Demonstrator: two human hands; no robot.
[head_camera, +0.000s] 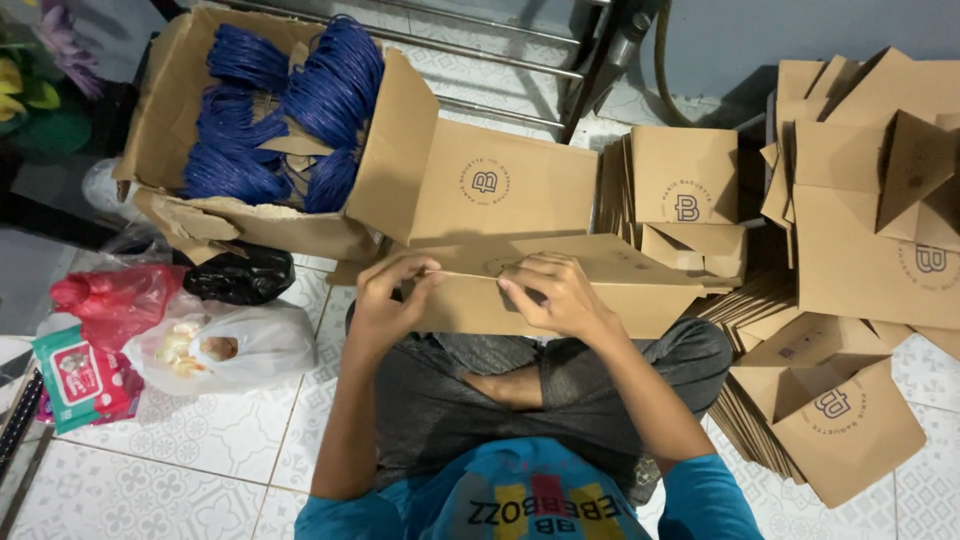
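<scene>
**Inspector:** Start with the largest item. The open cardboard box (400, 170) stands at the far left, full of blue cord bundles (285, 110). A stack of flat brown paper bags (860, 230) sits at the right, a second pile (685, 190) stands behind the work, and more lie low at the right (835, 420).

**Assistant:** And the piece in hand?

**Inspector:** One flat brown paper bag (610, 280) lies across the lap, just in front of the big box, above the crossed legs. The left hand (385, 300) pinches its upper edge near the left end, fingers curled over the fold. The right hand (555, 295) presses on the same edge, thumb and forefinger closed on the paper.

**Assistant:** What makes this step sound?

**Inspector:** In my judgement — even pressure. Both hands should keep the edge square to the crease, running the fold flat from the middle outward so the panel does not buckle. The bag overhangs the right knee, so it wants support there.

**Assistant:** Small items?

**Inspector:** Left of the knees on the tiled floor (200, 450) — a white plastic bag (225, 350), a red one (115, 300), a black one (240, 275), and a green-and-red packet of wipes (80, 380). All are well apart from the work.
</scene>
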